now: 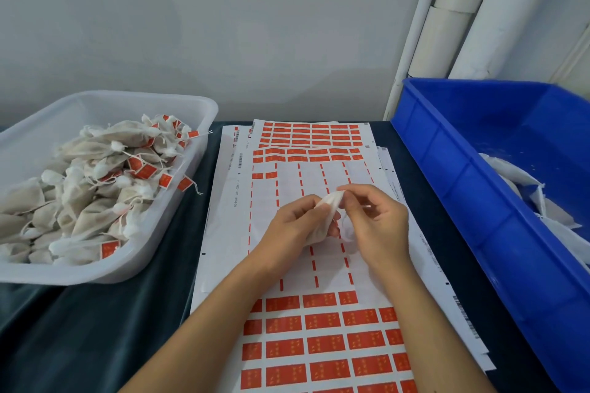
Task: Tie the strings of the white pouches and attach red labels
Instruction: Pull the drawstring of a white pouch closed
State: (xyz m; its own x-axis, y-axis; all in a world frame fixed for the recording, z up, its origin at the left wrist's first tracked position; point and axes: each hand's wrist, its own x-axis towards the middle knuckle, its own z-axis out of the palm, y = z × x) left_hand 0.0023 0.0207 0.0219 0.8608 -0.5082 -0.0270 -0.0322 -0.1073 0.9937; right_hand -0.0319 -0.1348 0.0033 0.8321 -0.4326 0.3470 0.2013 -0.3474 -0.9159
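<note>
Pinching one white pouch (325, 217) between them, left hand (293, 226) grips its body, right hand (376, 220) its top.

Two hands, the left hand (289, 226) and the right hand (376, 220), share one white pouch (324, 217). Two bins stand on the worktop (95, 329): one clear tray (178, 201) heaped with pouches too many to count, and one blue crate (453, 169). Several overlapping label sheets (287, 265) lie between; their number is unclear.
</note>
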